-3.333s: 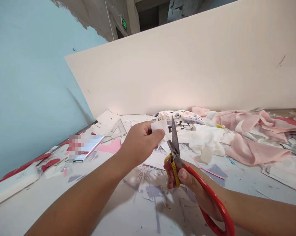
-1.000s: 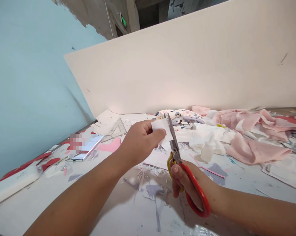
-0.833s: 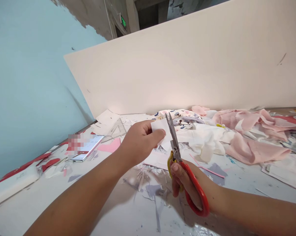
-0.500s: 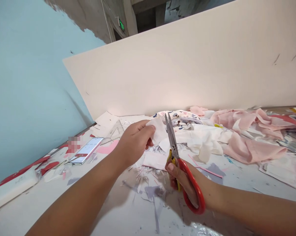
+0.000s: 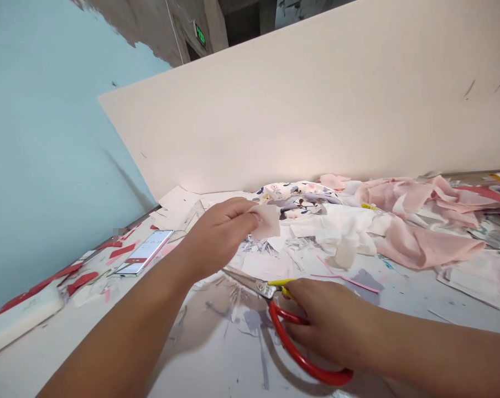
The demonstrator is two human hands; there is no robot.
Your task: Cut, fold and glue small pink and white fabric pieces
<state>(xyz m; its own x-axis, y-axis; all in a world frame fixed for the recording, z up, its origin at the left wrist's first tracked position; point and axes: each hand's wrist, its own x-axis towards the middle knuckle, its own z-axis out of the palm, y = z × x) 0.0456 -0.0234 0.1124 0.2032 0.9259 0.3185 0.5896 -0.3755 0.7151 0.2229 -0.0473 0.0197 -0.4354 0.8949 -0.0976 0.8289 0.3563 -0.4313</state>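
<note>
My left hand [image 5: 220, 235] pinches a small pale pink piece of fabric [image 5: 267, 221] between thumb and fingers, raised over the table. Lower and to the right, my right hand [image 5: 328, 318] is closed on red-handled scissors [image 5: 291, 351], whose blades point left beneath my left wrist. The blades look closed, and their tips lie close under the left forearm. Also in the right hand's grip is a small yellow-handled tool [image 5: 281, 282]; its kind is hidden by the fingers. The scissors are apart from the fabric piece.
Floral fabric [image 5: 291, 190], white cloth [image 5: 341, 226] and pink cloth [image 5: 428, 243] lie heaped behind and right. A phone [image 5: 146, 252] lies on the left among red scraps [image 5: 83, 282]. Thread and cuttings litter the table [image 5: 208, 359]. A pale board [image 5: 300, 110] stands behind.
My right hand has turned, swinging the scissors from pointing up beside the fabric to pointing left, lower down. The left hand still holds the fabric piece in nearly the same place.
</note>
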